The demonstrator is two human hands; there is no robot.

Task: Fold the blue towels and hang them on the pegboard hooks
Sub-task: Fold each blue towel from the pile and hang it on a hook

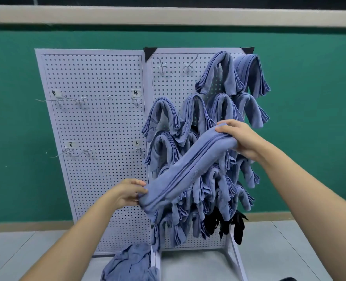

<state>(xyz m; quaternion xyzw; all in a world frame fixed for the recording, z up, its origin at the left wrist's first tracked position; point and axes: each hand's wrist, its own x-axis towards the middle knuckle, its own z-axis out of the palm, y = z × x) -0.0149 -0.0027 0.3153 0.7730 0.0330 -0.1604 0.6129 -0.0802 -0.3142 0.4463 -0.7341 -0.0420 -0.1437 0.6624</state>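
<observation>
Folded blue towel (188, 169) held slantwise in front of right pegboard (174, 86). Left hand (127, 192) fingers curled round lower end, right hand (241, 138) gripping upper end. Unfolded blue towels (129, 264) heaped on floor below.

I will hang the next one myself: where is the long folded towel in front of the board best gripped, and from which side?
At its two short ends, one from each side, as the left hand and right hand do. The folded towel is a long limp strip; end grips keep its layers together and probably leave the middle free to drape over an empty hook.
</observation>
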